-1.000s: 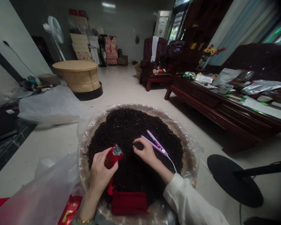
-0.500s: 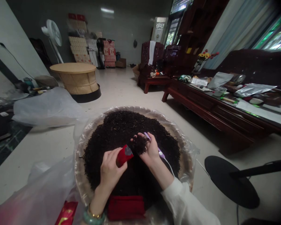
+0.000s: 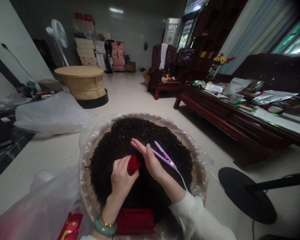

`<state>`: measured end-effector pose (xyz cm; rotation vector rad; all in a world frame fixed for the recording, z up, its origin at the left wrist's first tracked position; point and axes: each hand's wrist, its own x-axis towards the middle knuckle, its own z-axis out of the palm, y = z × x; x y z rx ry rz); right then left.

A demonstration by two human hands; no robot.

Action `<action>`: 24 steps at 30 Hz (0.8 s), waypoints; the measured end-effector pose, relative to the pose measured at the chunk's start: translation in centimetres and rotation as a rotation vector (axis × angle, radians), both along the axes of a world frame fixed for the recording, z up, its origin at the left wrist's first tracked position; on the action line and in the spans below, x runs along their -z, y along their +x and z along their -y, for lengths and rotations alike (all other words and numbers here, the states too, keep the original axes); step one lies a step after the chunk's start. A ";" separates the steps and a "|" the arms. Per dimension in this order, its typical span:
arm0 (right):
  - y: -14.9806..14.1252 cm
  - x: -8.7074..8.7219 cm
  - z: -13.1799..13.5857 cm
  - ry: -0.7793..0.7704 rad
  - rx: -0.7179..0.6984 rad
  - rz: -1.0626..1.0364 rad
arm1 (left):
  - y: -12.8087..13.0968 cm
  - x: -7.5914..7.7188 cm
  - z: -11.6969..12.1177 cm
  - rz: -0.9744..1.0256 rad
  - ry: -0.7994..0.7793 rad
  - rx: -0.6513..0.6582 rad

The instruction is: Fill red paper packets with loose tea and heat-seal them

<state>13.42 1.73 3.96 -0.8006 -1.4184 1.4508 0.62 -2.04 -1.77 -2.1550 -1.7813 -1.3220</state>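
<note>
A round woven basket (image 3: 85, 186), lined with clear plastic, holds a big heap of dark loose tea leaves (image 3: 130, 140). My left hand (image 3: 122, 176) is closed around a small red packet (image 3: 133, 164), held over the middle of the heap. My right hand (image 3: 150, 160) rests against the packet's open end with its fingers stretched flat and together. A purple mini sealer (image 3: 163, 156) with a white cord lies on the leaves just right of that hand. A stack of red packets (image 3: 135, 221) sits at the basket's near edge.
Clear plastic sheeting (image 3: 35, 210) and a loose red packet (image 3: 71, 226) lie at the near left. A long dark wooden table (image 3: 230, 116) cluttered with silver bags stands on the right. A black fan base (image 3: 247, 193) is on the floor at right. A round bamboo drum (image 3: 81, 81) stands behind.
My right hand scooped up a clump of leaves from the heap, brought it to the packet's mouth, and now lies flat against it. The left hand tipped the packet toward the right hand.
</note>
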 end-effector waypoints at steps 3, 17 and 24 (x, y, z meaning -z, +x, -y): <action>0.4 0.1 -0.2 0.063 -0.070 0.088 | -0.1 0.0 0.0 -0.003 0.007 -0.007; 2.2 0.5 2.6 0.472 0.028 0.728 | -0.7 0.5 0.0 0.004 0.018 -0.026; 4.0 1.3 0.6 0.381 0.017 0.910 | -2.2 -0.8 -0.1 0.038 0.005 -0.042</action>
